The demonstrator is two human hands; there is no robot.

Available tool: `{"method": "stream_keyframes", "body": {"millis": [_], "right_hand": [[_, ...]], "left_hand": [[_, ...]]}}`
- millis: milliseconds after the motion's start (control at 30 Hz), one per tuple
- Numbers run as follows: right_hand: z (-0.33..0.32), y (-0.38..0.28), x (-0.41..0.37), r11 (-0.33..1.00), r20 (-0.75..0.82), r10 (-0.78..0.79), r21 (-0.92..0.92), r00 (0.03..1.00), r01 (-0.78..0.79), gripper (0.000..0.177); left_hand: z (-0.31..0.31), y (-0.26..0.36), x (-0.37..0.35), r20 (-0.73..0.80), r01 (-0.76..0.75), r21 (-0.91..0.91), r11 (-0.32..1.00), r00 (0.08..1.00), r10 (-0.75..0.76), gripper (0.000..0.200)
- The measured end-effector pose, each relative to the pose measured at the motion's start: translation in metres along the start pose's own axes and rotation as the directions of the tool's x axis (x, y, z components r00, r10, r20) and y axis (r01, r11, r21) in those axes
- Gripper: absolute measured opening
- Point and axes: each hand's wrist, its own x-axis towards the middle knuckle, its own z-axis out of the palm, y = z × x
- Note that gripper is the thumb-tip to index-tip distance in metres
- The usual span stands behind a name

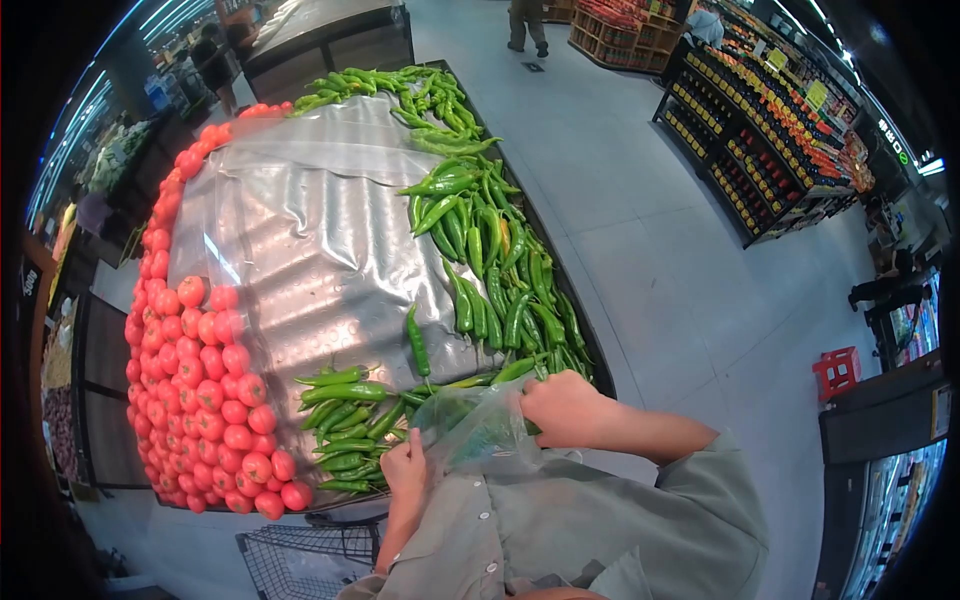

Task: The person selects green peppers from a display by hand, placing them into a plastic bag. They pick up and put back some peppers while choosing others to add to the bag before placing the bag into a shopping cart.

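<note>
My left hand [405, 470] and my right hand [562, 405] both grip the rim of a clear plastic bag [478, 430], holding it just above the near edge of a produce stand. Green peppers show through the bag. A heap of long green peppers [350, 425] lies right beside my left hand. More green peppers [500, 280] run along the stand's right side, and a single one [417, 340] lies alone on the crinkled plastic sheet [310, 240] covering the middle.
Red tomatoes [205, 390] line the stand's left side and far corner. A wire shopping cart [295, 560] stands below my left arm. Grey floor opens to the right, with fruit shelves [770, 130], a red stool [836, 372] and people walking farther off.
</note>
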Motion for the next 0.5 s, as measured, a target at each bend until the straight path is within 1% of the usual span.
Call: {"method": "stream_keyframes", "body": {"millis": [67, 100, 167, 200, 267, 300, 333, 367, 400, 433, 467, 500], "right_hand": [[-0.011, 0.009, -0.014, 0.995, -0.031, 0.100, 0.023, 0.994, -0.100, 0.044], [-0.020, 0.017, -0.021, 0.986, -0.006, 0.166, 0.038, 0.986, -0.165, 0.042], [-0.033, 0.040, -0.036, 0.960, 0.015, 0.264, 0.092, 0.964, -0.265, 0.048], [-0.039, 0.048, -0.045, 0.960, 0.016, 0.262, 0.092, 0.965, -0.263, 0.048], [-0.050, 0.063, -0.061, 0.886, -0.068, 0.423, 0.240, 0.903, -0.397, 0.053], [-0.050, 0.070, -0.066, 0.886, -0.066, 0.422, 0.239, 0.904, -0.396, 0.053], [-0.048, 0.078, -0.070, 0.830, -0.122, 0.428, 0.446, 0.896, -0.336, 0.057], [-0.044, 0.082, -0.070, 0.737, -0.174, 0.445, 0.629, 0.879, -0.249, 0.061], [-0.034, 0.085, -0.067, 0.638, -0.235, 0.414, 0.764, 0.879, -0.096, 0.061], [-0.023, 0.082, -0.058, 0.634, -0.230, 0.416, 0.767, 0.880, -0.099, 0.061], [-0.012, 0.074, -0.042, 0.419, -0.291, 0.397, 0.901, 0.871, 0.110, 0.054], [-0.005, 0.063, -0.029, 0.159, -0.345, 0.394, 0.938, 0.852, 0.307, 0.048]], "left_hand": [[-0.002, -0.010, 0.006, -0.053, -0.028, 0.103, 0.994, 0.998, 0.033, 0.056], [-0.005, -0.011, 0.008, -0.049, -0.030, 0.104, 0.994, 0.998, 0.035, 0.056], [-0.012, -0.011, 0.014, -0.118, -0.026, 0.113, 0.993, 0.992, 0.040, 0.055], [-0.015, -0.011, 0.015, -0.119, -0.024, 0.113, 0.993, 0.992, 0.037, 0.055], [-0.021, -0.009, 0.018, -0.143, 0.013, 0.108, 0.994, 0.990, 0.002, 0.055], [-0.023, -0.009, 0.020, -0.142, 0.016, 0.109, 0.994, 0.990, 0.000, 0.055], [-0.025, -0.009, 0.021, -0.167, 0.036, 0.085, 0.996, 0.986, -0.021, 0.053], [-0.027, -0.007, 0.023, -0.190, 0.054, 0.061, 0.997, 0.981, -0.041, 0.051], [-0.029, 0.000, 0.024, -0.226, 0.042, -0.031, 0.999, 0.973, -0.048, 0.041], [-0.030, 0.007, 0.028, -0.222, 0.045, -0.029, 0.999, 0.974, -0.051, 0.041], [-0.030, 0.014, 0.032, -0.255, -0.022, -0.100, 0.995, 0.967, -0.004, 0.036], [-0.033, 0.028, 0.036, -0.291, -0.084, -0.167, 0.982, 0.956, 0.033, 0.030]]}}
